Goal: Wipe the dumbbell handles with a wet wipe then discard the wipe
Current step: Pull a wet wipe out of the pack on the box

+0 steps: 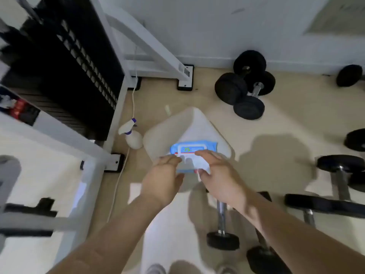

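Observation:
A blue pack of wet wipes (194,147) with a white flip lid lies on top of a white plastic bin (167,133) in the middle of the floor. My left hand (164,178) holds the pack's near left edge. My right hand (217,171) is on the near right side, and its thumb and fingers pinch a white wipe at the lid. A dumbbell with a chrome handle (221,214) lies on the floor under my right forearm. Two more black dumbbells (245,86) are stacked near the far wall.
A white spray bottle (132,133) stands left of the bin beside a white cord. A white-framed rack with black weight plates (65,62) fills the left. More dumbbells (339,178) lie at the right. My feet show at the bottom edge.

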Available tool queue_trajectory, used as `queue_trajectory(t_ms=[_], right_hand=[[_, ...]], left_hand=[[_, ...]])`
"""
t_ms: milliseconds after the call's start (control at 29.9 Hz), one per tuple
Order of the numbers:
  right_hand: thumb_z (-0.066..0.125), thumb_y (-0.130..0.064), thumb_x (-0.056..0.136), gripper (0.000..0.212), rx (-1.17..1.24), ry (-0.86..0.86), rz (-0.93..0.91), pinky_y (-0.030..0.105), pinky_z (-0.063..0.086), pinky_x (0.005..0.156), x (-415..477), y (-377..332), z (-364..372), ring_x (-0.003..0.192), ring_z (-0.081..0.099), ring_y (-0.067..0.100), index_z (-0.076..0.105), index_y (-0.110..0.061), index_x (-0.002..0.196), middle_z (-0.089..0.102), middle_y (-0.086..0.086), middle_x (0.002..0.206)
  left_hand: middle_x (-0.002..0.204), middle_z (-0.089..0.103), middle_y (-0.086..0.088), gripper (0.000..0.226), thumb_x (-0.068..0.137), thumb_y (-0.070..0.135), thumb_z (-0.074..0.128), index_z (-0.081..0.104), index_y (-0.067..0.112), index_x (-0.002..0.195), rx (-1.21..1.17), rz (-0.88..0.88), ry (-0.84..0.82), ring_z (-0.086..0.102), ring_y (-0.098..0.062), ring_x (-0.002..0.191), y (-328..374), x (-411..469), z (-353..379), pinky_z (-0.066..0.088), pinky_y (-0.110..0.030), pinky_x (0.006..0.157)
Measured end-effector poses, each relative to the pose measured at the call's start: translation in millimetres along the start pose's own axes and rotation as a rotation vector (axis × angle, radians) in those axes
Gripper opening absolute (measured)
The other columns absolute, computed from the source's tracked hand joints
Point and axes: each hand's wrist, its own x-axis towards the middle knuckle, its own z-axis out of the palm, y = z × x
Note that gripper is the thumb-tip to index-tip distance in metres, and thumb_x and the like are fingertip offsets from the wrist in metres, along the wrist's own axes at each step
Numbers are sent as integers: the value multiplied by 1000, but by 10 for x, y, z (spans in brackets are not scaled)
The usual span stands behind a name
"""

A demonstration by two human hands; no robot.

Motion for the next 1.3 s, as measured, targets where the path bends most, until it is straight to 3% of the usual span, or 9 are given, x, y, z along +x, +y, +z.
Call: queue_trajectory(t_ms=[134, 234, 435, 501, 635, 836, 1003, 1103, 1304], right_hand=[[56, -28, 91, 54, -212, -33, -215, 24, 26, 107, 571, 443, 449, 138, 30, 21, 38, -21, 142, 29, 2, 152], [51, -46, 79, 52, -403, 26, -420, 43, 56, 74, 796, 670, 559, 99, 62, 33, 65, -11, 114, 65, 14, 115], [45, -33, 79, 37, -922, 50, -706, 28, 48, 47, 873, 663, 535, 60, 62, 32, 67, -5, 90, 68, 15, 77], [43, -32, 89, 26, -708, -4, -698, 31, 41, 54, 947, 644, 441, 64, 58, 30, 60, -14, 89, 63, 8, 74], [50, -36, 95, 18, 314, 175, -196, 33, 48, 58, 1095, 735, 383, 61, 53, 15, 50, -25, 81, 52, -8, 70], [62, -13, 82, 21, -248, 409, -301, 35, 44, 69, 957, 604, 523, 85, 49, 19, 53, -23, 99, 46, -2, 106], [73, -24, 77, 4, 10, -114, -295, 24, 45, 62, 643, 605, 317, 59, 53, 5, 74, -20, 77, 66, -3, 71], [68, -35, 83, 20, 150, -135, -279, 29, 43, 66, 614, 561, 450, 66, 51, 16, 75, -17, 83, 63, 15, 78], [51, -7, 90, 42, 232, -168, -210, 29, 39, 66, 682, 537, 426, 68, 44, 16, 66, -46, 89, 56, 4, 78]], left_hand=[[142, 43, 5, 64, 81, 46, 67, 46, 23, 136, -26, 105, 84, 37, -16, 127, -340, 547, 481, 38, -27, 98], [120, 55, 7, 64, 69, 53, 75, 58, 21, 122, -109, 184, 213, 45, -15, 109, -582, 764, 696, 37, -14, 87], [107, 52, 18, 71, 53, 51, 76, 62, 24, 116, -266, 273, 293, 46, -7, 101, -734, 918, 791, 29, 0, 83], [107, 52, 18, 72, 52, 52, 76, 61, 29, 118, -263, 295, 263, 47, -7, 101, -749, 923, 750, 33, -3, 82], [102, 50, 26, 76, 55, 35, 89, 54, 35, 123, -251, 286, 239, 46, -5, 102, -709, 813, 693, 40, -16, 87], [96, 50, 20, 89, 59, 33, 88, 35, 39, 131, -272, 259, 239, 49, -3, 93, -688, 618, 672, 43, -21, 76], [94, 46, 17, 81, 65, 40, 82, 25, 53, 120, -179, 303, 277, 50, -2, 87, -653, 533, 583, 43, -28, 73], [101, 43, 16, 73, 66, 53, 77, 26, 48, 118, -135, 288, 356, 55, -12, 87, -569, 478, 589, 48, -35, 76], [87, 47, 12, 32, 66, 39, 81, 56, 34, 85, -200, 246, 336, 52, -7, 79, -531, 708, 646, 41, -24, 69]])
